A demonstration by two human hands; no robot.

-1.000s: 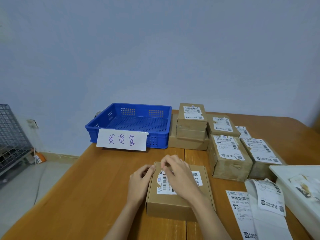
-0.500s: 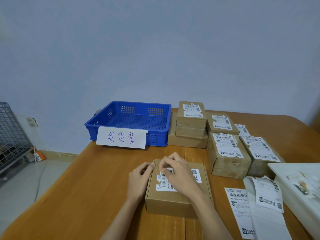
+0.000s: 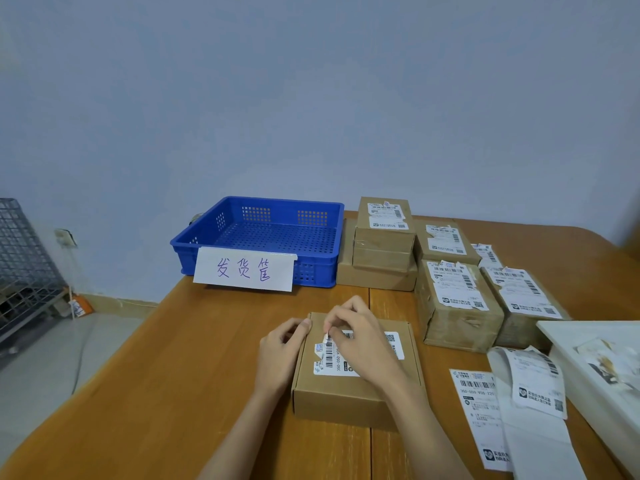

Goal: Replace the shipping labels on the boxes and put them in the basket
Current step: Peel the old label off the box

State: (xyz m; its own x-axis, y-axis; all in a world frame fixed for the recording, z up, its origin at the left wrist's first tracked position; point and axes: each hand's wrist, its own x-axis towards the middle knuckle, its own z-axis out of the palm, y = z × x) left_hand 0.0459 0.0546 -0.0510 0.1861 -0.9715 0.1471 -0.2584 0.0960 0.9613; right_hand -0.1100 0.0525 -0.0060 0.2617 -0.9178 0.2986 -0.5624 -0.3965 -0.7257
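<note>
— So, going left to right, what's over by the wall?

— I'm keeping the blue perforated plastic basket at the far left of the wooden table, its handwritten paper sign facing me. No boxes are lying in it yet.

— And your hands?

— I'm bracing the flat brown cardboard box with my left hand, fingers curled against its left edge and thumb on the top corner, so it isn't sliding while I'm peeling. My right hand is pinching the lifted corner of the old white shipping label between thumb and fingertips; most of it is sticking flat.

— The rest?

— I'm leaving the stacked and taped brown parcels waiting on the right, just beside the basket. Nearer me, the loose strip of fresh white labels is lying within reach, and the white tray is holding what look like torn scraps.
</note>
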